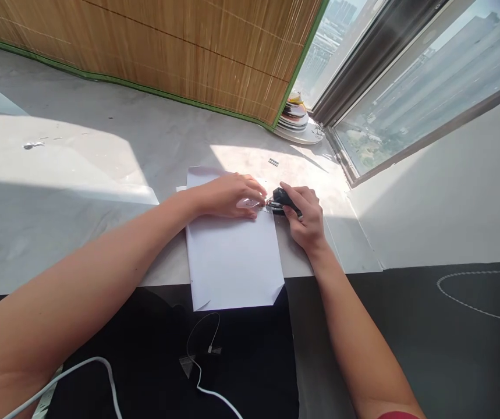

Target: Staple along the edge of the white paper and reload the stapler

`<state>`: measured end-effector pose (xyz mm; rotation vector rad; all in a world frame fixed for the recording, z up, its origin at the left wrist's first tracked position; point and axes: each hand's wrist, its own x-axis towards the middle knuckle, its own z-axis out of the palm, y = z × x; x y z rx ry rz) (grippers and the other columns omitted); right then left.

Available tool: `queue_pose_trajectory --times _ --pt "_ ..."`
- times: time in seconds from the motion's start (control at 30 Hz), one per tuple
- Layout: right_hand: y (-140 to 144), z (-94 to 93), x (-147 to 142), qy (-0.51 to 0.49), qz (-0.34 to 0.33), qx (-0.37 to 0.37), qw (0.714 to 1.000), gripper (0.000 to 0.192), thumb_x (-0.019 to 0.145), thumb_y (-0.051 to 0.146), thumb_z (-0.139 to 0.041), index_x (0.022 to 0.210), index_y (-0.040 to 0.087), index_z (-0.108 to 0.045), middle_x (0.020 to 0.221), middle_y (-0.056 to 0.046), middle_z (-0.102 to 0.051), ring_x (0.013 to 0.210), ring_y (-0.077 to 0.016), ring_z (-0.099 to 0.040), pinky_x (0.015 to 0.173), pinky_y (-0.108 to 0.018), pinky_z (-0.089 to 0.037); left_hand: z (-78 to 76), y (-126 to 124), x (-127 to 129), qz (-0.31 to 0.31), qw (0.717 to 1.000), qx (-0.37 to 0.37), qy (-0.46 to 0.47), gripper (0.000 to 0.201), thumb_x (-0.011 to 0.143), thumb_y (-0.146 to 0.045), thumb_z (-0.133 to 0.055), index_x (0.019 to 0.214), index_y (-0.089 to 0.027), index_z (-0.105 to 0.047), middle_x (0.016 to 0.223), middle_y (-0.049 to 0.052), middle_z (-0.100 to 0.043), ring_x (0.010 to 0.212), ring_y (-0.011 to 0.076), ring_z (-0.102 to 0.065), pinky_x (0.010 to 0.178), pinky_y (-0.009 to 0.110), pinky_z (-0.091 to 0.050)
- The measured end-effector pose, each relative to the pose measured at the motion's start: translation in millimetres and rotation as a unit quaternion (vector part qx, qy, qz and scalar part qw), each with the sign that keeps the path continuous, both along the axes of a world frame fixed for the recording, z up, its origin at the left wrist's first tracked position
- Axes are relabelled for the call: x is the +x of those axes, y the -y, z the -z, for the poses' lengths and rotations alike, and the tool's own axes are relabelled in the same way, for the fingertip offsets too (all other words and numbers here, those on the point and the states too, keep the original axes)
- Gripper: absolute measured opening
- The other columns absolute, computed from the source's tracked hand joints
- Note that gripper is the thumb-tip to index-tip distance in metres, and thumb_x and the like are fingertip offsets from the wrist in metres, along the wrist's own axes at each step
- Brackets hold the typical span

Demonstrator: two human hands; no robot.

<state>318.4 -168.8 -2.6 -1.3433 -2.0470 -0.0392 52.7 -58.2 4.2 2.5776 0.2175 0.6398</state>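
A stack of white paper (234,262) lies on the ledge and juts over its front edge. Across its upper part rests my left hand (234,195), its fingers curled at the right edge around a small clear piece (252,203) that looks like plastic. My right hand (306,212) is wrapped round a black stapler (281,196), whose front end meets the paper's right edge beside my left fingertips. What sits between the stapler's jaws is too small to make out.
Two staple strips (273,162) lie beyond the stapler. A pile of round plates (294,125) stands in the window corner, beside a bamboo blind (166,52). Small silvery scraps (34,145) are at left. A white cable (215,393) hangs across my lap.
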Motion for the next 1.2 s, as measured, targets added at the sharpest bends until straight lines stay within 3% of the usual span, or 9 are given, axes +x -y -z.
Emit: queue_pose_trajectory --times 0.33,0.57,0.73,0.93,1.2 --pt "4.5 -4.1 -4.0 0.029 0.013 -0.015 0.999 0.067 0.101 0.016 -0.057 0.162 0.044 -0.056 0.124 -0.006 -0.069 0.114 -0.0302 -0.06 0.104 -0.056 -0.048 -1.1 3.9 2.6 -0.044 0.998 0.024 -0.035 0.022 0.097 -0.045 -0.074 0.108 -0.03 -0.084 0.127 0.007 -0.078 0.118 0.029 -0.067 0.104 0.045 -0.045" --pt "2.6 -3.6 -5.5 0.036 -0.001 -0.005 0.999 0.066 0.104 0.017 -0.056 0.163 0.045 -0.055 0.123 -0.008 -0.067 0.111 -0.03 -0.06 0.1 -0.054 -0.049 2.0 4.9 6.4 -0.032 0.999 0.0 -0.019 0.02 0.1 -0.04 -0.069 0.106 -0.028 -0.084 0.129 0.008 -0.078 0.118 0.0265 -0.069 0.105 0.043 -0.045" --pt "2.5 -4.2 -7.0 0.038 0.003 0.0 0.999 0.059 0.105 0.017 -0.055 0.158 0.044 -0.061 0.121 -0.007 -0.069 0.109 -0.0288 -0.06 0.1 -0.053 -0.047 5.6 2.0 8.9 -0.013 1.0 -0.028 0.005 0.016 0.098 -0.038 -0.071 0.1 -0.027 -0.082 0.12 0.006 -0.08 0.11 0.023 -0.071 0.101 0.039 -0.047" --pt "4.5 -8.0 -13.7 0.068 0.035 -0.024 0.997 0.054 0.107 0.021 -0.053 0.155 0.044 -0.064 0.117 -0.007 -0.069 0.112 -0.0303 -0.06 0.103 -0.054 -0.045 5.4 2.0 9.3 -0.013 1.0 -0.028 -0.001 0.015 0.097 -0.038 -0.071 0.093 -0.026 -0.078 0.116 0.004 -0.08 0.107 0.0225 -0.071 0.098 0.038 -0.048" --pt "4.3 -6.5 -14.4 0.077 0.027 -0.013 0.997 0.056 0.106 0.019 -0.054 0.156 0.044 -0.063 0.12 -0.008 -0.069 0.112 -0.0309 -0.06 0.103 -0.053 -0.044 5.6 1.7 10.8 -0.02 0.999 -0.031 -0.001 0.013 0.094 -0.035 -0.072 0.088 -0.026 -0.078 0.115 0.004 -0.08 0.109 0.0232 -0.07 0.1 0.038 -0.048"
